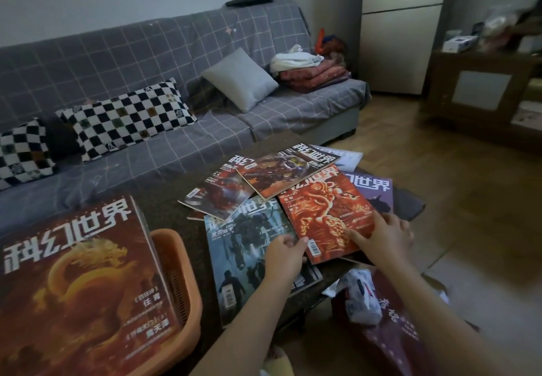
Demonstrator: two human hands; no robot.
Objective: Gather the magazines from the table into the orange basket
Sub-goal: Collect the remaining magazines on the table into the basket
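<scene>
Several magazines lie fanned over the dark table (164,208). A bright red magazine (322,211) lies on top near the front. My left hand (284,255) pinches its lower left corner, thumb on the cover. My right hand (381,237) lies flat on its lower right edge, fingers spread. Under it rests a blue-grey magazine (234,246); behind are a dark red one (220,196), a brown one (281,170) and a purple one (375,190). The orange basket (181,281) stands at the lower left with a large dragon-cover magazine (79,281) in it.
A grey checked sofa (176,129) with checkered and grey cushions runs behind the table. A crumpled white bag (360,296) sits by the table's near right edge. Wooden floor, a white fridge (401,29) and a brown cabinet (481,94) lie to the right.
</scene>
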